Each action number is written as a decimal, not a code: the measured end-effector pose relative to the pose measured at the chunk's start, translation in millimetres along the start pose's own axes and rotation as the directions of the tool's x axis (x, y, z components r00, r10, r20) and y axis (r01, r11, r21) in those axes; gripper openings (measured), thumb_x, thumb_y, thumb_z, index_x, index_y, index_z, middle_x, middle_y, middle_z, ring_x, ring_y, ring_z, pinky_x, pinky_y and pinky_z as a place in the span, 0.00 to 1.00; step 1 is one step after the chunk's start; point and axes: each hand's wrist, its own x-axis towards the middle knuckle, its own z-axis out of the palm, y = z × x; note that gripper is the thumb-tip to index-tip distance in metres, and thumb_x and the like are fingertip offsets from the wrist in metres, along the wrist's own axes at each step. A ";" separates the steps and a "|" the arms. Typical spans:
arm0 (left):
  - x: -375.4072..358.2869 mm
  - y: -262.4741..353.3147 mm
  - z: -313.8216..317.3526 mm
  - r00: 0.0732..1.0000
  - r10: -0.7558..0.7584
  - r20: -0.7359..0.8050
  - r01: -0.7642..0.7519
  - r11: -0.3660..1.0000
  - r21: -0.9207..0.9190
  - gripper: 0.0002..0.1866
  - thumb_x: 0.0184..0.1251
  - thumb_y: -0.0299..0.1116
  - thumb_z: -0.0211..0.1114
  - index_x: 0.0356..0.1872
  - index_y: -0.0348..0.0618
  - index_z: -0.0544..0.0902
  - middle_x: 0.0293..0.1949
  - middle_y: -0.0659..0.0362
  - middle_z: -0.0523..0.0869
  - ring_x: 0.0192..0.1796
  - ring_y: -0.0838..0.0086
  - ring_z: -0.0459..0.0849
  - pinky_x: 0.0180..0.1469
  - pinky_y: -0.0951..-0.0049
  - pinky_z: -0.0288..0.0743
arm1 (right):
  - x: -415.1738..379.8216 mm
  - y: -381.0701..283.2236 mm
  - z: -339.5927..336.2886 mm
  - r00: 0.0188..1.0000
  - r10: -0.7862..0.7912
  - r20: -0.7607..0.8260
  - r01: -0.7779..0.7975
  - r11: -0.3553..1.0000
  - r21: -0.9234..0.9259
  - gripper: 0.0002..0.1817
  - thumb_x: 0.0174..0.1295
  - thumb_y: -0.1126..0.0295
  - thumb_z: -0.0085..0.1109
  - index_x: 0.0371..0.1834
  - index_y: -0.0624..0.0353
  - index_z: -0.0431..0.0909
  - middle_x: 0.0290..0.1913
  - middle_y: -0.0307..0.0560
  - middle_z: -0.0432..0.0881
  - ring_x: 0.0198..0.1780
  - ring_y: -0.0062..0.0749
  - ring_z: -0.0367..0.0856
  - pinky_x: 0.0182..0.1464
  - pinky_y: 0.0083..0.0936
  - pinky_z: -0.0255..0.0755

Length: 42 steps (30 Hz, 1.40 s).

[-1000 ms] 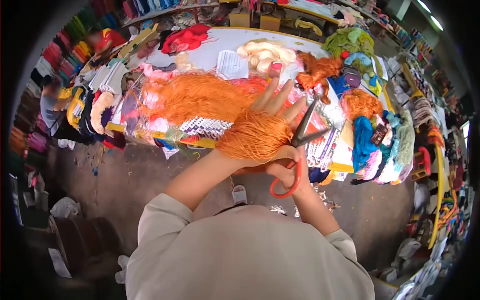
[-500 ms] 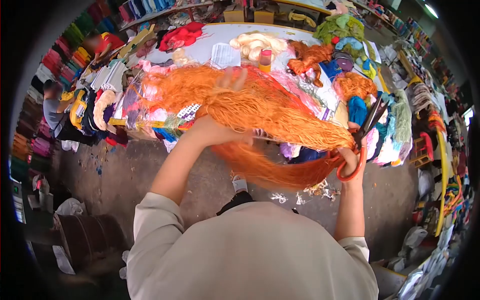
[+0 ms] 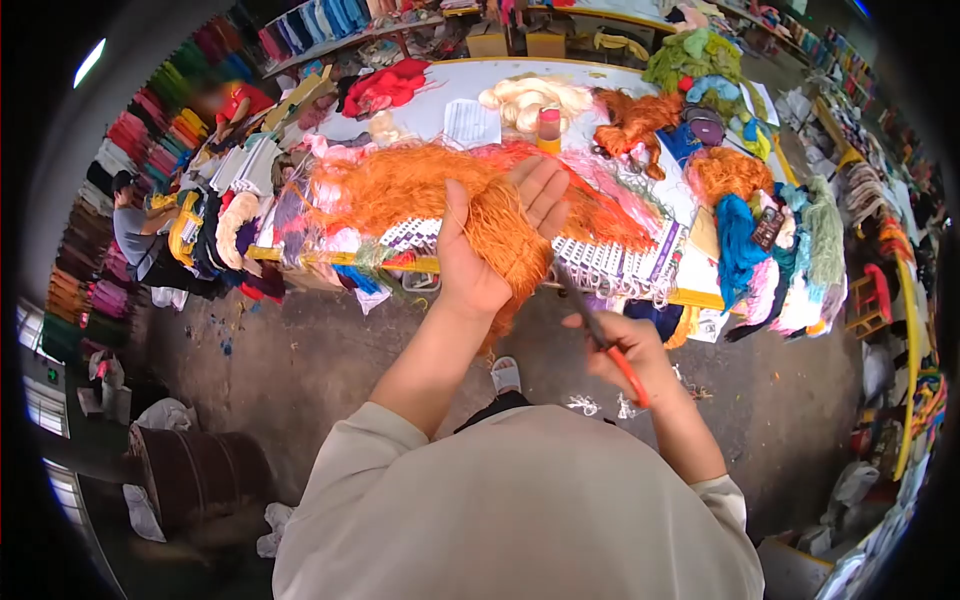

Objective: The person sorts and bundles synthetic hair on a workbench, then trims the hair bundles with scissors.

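Note:
My left hand (image 3: 478,262) is turned palm up over the table's front edge, fingers stretched out and thumb raised, with a hank of orange yarn (image 3: 508,238) lying across the palm. The yarn's end hangs below the hand, and its loose strands spread left over the table. Just right of it, my right hand (image 3: 632,350) is closed on a pair of scissors (image 3: 598,325) with orange handles and dark blades. The blades point up and away, beside the hank; a little blur hides the finger grip.
A white table (image 3: 440,85) bears a sheet of paper (image 3: 472,122), a cream hank (image 3: 535,97), a red hank (image 3: 388,85), a yellow-and-pink cylinder (image 3: 548,130) and white-purple labels (image 3: 620,258). Blue yarn (image 3: 738,245) hangs at right. Two people work at left. A brown drum (image 3: 200,475) stands lower left.
The hank's right end has left my right hand and now lies across my left palm. My right hand has moved left and down with the scissors. The view has shifted slightly.

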 end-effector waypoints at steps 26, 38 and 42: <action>-3.1 1.6 -3.8 0.997 -0.071 -0.002 0.071 0.995 0.077 0.44 0.73 0.63 0.42 0.73 0.29 0.53 0.72 0.41 0.63 0.75 0.54 0.60 0.76 0.55 0.53 | 24.9 -5.2 10.2 0.996 0.066 0.057 -0.066 0.998 0.011 0.22 0.57 0.62 0.73 0.52 0.60 0.80 0.26 0.33 0.75 0.29 0.16 0.70 0.34 0.17 0.67; -6.2 -5.2 -0.7 0.995 -0.092 -0.048 0.102 0.948 0.303 0.47 0.67 0.71 0.42 0.70 0.36 0.65 0.75 0.44 0.58 0.75 0.55 0.60 0.73 0.52 0.56 | 65.1 -20.8 19.2 0.874 -0.218 -0.435 0.248 0.969 0.013 0.29 0.56 0.87 0.59 0.62 0.62 0.66 0.38 0.40 0.79 0.37 0.19 0.73 0.42 0.17 0.67; -8.6 -5.9 0.3 0.975 -0.209 0.071 0.184 0.948 0.260 0.50 0.68 0.72 0.38 0.71 0.30 0.61 0.70 0.45 0.66 0.71 0.60 0.67 0.72 0.58 0.58 | 87.8 -20.1 22.2 0.889 -0.261 -0.377 0.263 0.964 -0.046 0.27 0.56 0.86 0.61 0.60 0.60 0.69 0.42 0.43 0.84 0.45 0.23 0.84 0.47 0.19 0.74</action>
